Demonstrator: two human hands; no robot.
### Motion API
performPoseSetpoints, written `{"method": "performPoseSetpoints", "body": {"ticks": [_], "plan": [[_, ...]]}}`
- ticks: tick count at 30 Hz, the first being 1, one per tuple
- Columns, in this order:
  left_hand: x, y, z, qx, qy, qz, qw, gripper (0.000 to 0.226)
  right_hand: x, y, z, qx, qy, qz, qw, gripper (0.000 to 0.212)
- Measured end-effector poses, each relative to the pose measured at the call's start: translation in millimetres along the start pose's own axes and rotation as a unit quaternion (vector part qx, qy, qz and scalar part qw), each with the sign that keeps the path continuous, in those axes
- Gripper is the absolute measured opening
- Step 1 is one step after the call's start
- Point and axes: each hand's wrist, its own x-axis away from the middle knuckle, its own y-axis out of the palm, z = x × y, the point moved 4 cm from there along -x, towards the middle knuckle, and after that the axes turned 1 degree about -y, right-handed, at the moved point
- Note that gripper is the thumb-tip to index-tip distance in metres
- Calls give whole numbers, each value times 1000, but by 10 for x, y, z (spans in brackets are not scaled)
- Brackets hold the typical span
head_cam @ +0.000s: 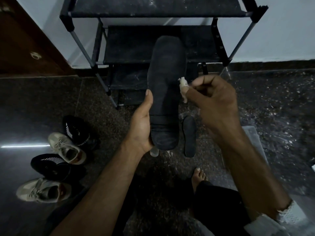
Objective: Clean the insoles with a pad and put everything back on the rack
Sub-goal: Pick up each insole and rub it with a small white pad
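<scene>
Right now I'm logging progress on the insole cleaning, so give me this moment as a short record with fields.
left hand: left hand grips the black insole by its heel end
right hand: right hand pinches the small pad at the insole's right edge
second insole: second insole lies flat on the floor
shoes: four shoes on the floor at left, two black, two grey
rack: rack shelves hold no shoes in view

Four shoes point(56, 159) clustered on dark speckled floor point(272, 108) at left, brown door point(25, 40) far left, clear container point(252, 138) right.
</scene>
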Motion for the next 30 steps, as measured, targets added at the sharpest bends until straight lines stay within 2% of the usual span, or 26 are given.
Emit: {"method": "performPoseSetpoints", "body": {"ticks": [3, 6, 13, 17, 21, 26, 30], "plan": [[0, -41, 97, 15, 18, -6, 1000, 57, 75, 95, 40, 24, 18, -69, 997, 15], [12, -41, 129, 23, 20, -13, 999, 65, 145, 204, 39, 79, -16, -100, 992, 14], [-11, -44, 126, 41, 27, -22, 999, 67, 158, 237, 47, 120, -36, -106, 986, 11], [-7, -8, 112, 48, 31, -50, 997, 69, 170, 257, 29, 90, -63, -68, 992, 11], [-1, 74, 77, 55, 47, -76, 994, 59, 148, 233, 16, 85, -79, -41, 992, 13], [-31, 24, 104, 69, 51, -57, 995, 55, 185, 277, 57, 90, -87, -48, 991, 13], [-46, -39, 212, 64, 91, -66, 992, 59, 251, 292, 35, 142, -114, -52, 982, 12]]}}
